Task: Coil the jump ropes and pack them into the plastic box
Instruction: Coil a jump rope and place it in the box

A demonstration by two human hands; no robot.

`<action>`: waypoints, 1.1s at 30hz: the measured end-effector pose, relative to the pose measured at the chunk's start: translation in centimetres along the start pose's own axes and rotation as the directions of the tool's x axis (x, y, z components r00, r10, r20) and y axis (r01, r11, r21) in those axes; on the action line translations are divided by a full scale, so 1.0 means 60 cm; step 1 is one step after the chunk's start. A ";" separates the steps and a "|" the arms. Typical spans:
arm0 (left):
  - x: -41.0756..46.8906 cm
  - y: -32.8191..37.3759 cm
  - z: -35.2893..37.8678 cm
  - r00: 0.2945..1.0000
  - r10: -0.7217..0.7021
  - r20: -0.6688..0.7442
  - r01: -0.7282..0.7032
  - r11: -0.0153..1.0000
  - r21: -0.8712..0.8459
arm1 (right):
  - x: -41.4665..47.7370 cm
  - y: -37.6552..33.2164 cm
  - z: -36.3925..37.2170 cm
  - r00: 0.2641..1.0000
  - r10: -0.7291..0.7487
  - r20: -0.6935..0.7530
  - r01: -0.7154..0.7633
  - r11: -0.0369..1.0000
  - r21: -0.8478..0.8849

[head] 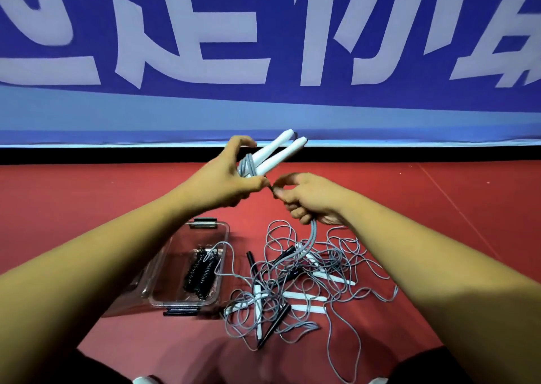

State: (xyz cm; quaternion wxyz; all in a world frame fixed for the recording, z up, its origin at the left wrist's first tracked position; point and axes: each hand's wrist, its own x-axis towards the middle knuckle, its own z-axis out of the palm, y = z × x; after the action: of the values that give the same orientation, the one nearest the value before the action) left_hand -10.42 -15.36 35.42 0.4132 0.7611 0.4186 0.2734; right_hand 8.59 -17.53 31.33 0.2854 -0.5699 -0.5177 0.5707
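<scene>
I count 1 left hand [225,176], centre frame, gripping 2 white handles [278,152] | 1 right hand [307,199] clutching grey cord [312,237] | 1 plastic box [181,304] lower centre-left, 1 black coiled rope [200,269] inside | 1 tangled pile [292,290] beside, ropes uncountable

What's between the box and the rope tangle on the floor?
Head view: a strip of red floor, crossed by one grey cord running from the box over its rim into the tangle.
</scene>
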 end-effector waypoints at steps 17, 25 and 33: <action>0.034 -0.071 -0.059 0.987 -0.084 -0.137 0.156 0.705 0.692 | -0.046 -0.035 0.049 0.994 -0.054 0.091 0.082 0.936 -0.342; 0.026 -0.070 -0.026 0.980 -0.111 0.162 -0.077 0.545 0.835 | -0.037 -0.066 0.022 0.881 -0.464 -0.092 0.319 0.726 -0.609; 0.006 -0.036 -0.006 0.868 -0.036 0.495 -0.324 0.714 0.621 | -0.019 -0.044 -0.025 0.846 -0.505 -0.171 0.369 0.786 -0.496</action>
State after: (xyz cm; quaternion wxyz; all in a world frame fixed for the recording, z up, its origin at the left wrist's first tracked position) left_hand -11.42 -14.26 33.76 0.1679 0.9328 0.3129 -0.0625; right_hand 9.50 -17.37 34.43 0.3468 -0.5610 -0.7043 0.2626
